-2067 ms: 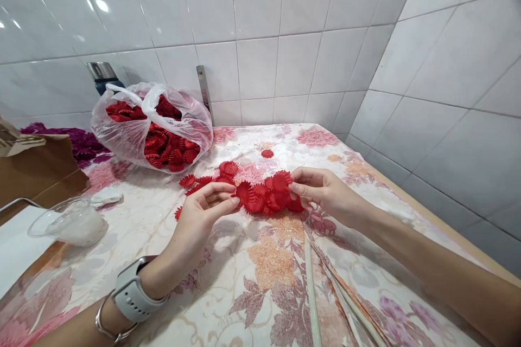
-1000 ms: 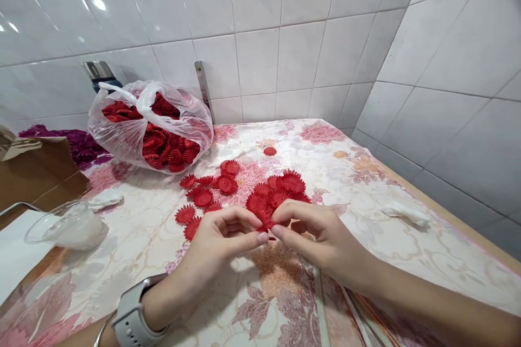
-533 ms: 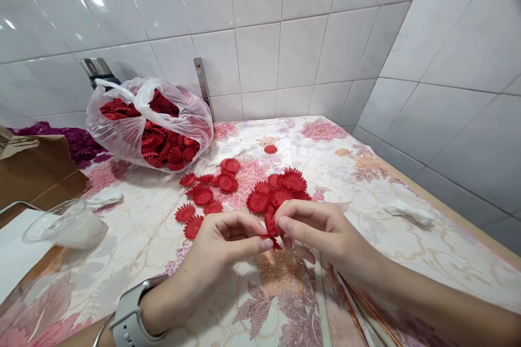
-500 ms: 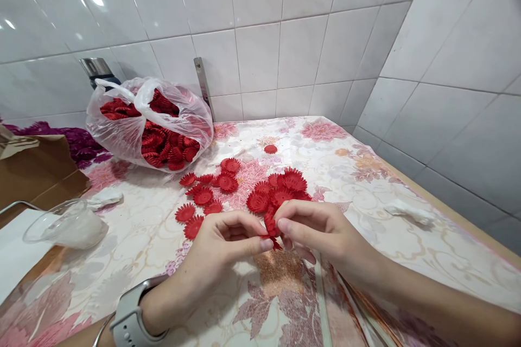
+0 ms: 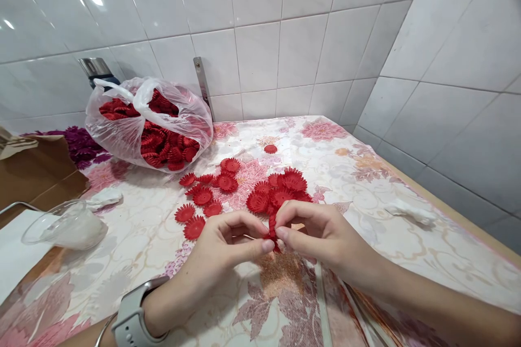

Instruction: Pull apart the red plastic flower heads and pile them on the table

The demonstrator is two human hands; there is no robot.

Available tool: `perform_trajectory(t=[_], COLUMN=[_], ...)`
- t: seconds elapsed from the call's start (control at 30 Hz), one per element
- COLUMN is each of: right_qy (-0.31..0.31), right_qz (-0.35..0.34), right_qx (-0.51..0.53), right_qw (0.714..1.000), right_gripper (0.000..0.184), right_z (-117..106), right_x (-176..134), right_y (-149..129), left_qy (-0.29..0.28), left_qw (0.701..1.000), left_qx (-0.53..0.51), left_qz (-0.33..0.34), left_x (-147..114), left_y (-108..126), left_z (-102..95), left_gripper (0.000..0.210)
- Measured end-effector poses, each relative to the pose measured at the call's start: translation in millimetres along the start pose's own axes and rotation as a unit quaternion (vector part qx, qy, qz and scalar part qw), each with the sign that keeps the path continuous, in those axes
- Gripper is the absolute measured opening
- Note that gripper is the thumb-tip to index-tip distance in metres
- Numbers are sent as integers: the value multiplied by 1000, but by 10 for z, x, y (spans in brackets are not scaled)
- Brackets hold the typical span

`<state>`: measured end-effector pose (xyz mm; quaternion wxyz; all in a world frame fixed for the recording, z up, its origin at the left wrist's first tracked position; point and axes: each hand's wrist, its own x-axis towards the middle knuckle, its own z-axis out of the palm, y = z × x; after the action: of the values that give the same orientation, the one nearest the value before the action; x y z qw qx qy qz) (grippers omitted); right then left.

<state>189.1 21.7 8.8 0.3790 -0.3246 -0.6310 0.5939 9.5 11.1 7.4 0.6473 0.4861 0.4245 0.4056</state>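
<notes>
Between my two hands, just above the tablecloth, is a red artificial flower [image 5: 272, 226] seen edge-on. My left hand [image 5: 234, 244] pinches it between thumb and forefinger from the left. From the other side, my right hand [image 5: 311, 230] grips its edge with thumb and fingertips; the fingers hide part of it. Beyond my right hand sits a heap of red flowers [image 5: 280, 195]. More loose red flowers [image 5: 202, 196] lie spread out to the left, and a single one [image 5: 270, 149] rests farther back.
A clear plastic bag [image 5: 116, 143] full of red flowers stands against the tiled wall, with a bottle [image 5: 97, 69] behind it. At left are a plastic cup [image 5: 77, 227], a brown cardboard box [image 5: 44, 168] and purple flowers [image 5: 77, 146]. A crumpled white tissue [image 5: 411, 211] lies right.
The red flower has turned a little in my fingers, and my right fingertips have closed in on it. Both hands stay in nearly the same place.
</notes>
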Motion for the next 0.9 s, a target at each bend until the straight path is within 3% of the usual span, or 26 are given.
perform_trajectory(t=[0.13,0.23,0.4,0.6,0.7,0.9], right_qy=[3,1,26,152,173,315], right_qz=[-13,-17,-14,8,20,-56], right_qx=[-49,-84,-57,-1,16,-57], right_qw=[999,996,998,988,985,946], right_gripper=[9,9,9,11,13,16], right_z=[27,48,0,-163,-274,-576], right_x=[3,1,10,110,177,290], right_y=[-13,-20,-19,-38,-8,-6], left_qy=[-27,-12,13,58,81,86], left_qw=[1000,1000,998,998,996,996], left_qx=[-5,9,51,22,21,6], left_qz=[-1,-16,-29,-18,-18,-17], left_x=[0,5,13,25,25,31], left_y=[13,10,-1,72,109,70], left_z=[20,25,7,5,7,-17], left_gripper=[14,7,6,10,10,12])
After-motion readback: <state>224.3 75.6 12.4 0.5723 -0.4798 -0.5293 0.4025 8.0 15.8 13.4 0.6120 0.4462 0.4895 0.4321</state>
